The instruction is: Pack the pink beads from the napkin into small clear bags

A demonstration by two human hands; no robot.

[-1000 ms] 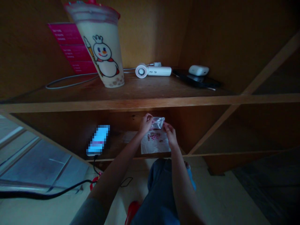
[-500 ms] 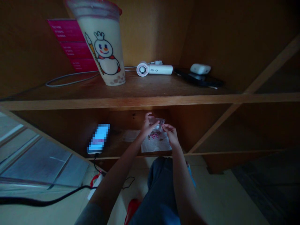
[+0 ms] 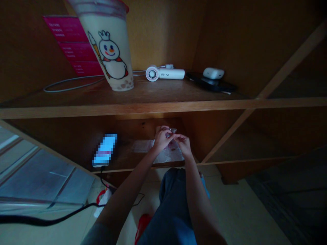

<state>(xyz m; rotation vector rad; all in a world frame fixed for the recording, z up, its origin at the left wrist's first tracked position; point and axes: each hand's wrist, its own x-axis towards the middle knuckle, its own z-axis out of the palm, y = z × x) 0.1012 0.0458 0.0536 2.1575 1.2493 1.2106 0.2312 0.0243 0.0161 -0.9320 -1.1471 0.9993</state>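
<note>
Left hand (image 3: 162,139) holds a clear plastic packet (image 3: 173,130); right hand (image 3: 183,144) pinches it.

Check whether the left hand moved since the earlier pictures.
Yes: the left hand has shifted rightward, farther from the lit phone and closer to the right hand.

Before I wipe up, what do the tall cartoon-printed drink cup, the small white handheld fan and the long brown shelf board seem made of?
The drink cup looks like thin glossy plastic; pale contents seem to show through. The white fan looks like smooth moulded plastic. The shelf board looks like varnished wood or veneer, from its warm tone and sheen, though dim light leaves that open.
</note>
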